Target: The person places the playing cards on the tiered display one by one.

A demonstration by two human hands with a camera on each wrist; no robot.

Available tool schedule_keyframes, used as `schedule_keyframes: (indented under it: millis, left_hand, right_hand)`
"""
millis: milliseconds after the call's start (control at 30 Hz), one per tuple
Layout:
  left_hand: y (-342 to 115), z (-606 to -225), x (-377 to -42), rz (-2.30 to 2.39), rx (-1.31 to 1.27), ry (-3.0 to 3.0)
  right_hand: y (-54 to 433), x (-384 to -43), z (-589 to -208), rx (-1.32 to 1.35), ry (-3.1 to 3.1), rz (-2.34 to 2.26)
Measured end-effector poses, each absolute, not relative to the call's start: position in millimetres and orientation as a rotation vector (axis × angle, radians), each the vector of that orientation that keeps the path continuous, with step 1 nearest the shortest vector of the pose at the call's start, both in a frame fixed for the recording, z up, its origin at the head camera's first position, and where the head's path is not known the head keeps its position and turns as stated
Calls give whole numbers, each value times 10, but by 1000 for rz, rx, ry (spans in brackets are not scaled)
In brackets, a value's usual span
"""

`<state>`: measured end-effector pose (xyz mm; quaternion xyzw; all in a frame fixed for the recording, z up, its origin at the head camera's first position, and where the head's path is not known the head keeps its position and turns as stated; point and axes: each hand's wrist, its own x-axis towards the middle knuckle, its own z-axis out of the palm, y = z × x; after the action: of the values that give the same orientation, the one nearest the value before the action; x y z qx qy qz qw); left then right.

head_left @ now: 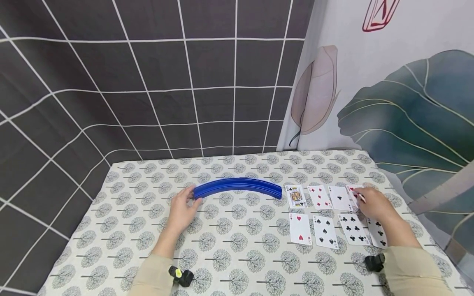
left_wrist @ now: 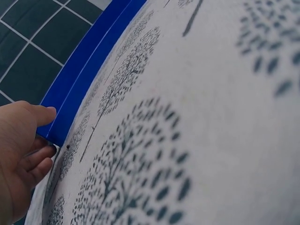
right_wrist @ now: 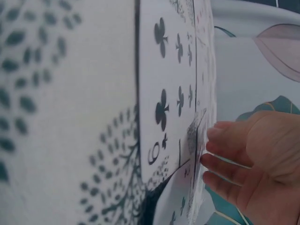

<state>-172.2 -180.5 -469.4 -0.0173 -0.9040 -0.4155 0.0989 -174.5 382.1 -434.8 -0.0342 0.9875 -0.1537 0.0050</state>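
Note:
My left hand (head_left: 183, 209) pinches the left end of a curved blue card holder (head_left: 238, 185), with the thumb on its near side. In the left wrist view the thumb lies on the blue end piece (left_wrist: 70, 105) and the fingers curl beneath. On the right, my right hand (head_left: 375, 203) holds a red-suited playing card (head_left: 351, 192) at its right side, covering much of it. Its fingertips are right at the cards in the right wrist view. Below that hand lie a six of clubs (head_left: 353, 228) and a partly covered black-suited card (head_left: 377, 232).
A face card (head_left: 296, 196), a diamond card (head_left: 320, 197) and a club card (head_left: 339, 198) line the back row. A two of hearts (head_left: 300, 228) and a spade card (head_left: 325, 231) lie in front. The patterned tablecloth (head_left: 222, 246) meets a dark gridded curtain (head_left: 214, 107) behind.

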Motion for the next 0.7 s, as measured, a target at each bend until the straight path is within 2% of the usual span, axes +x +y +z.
schedule_keyframes:
  millis: [200,433,700]
  left_hand:
    - [-1814,-4710,-1728,-1216,-67,-2671]
    - [-1821,-4734,-1758,-1185,-68,-2679]
    - [-1813,-4717,-1758,-1193,-55,-2702]
  right_hand:
    - [3860,-1774,-4391,-93,3073,-443]
    - [3899,-1826,-4354,-235,3089,-372]
    - [3923,-1836,-4274,-171,3014,-439]
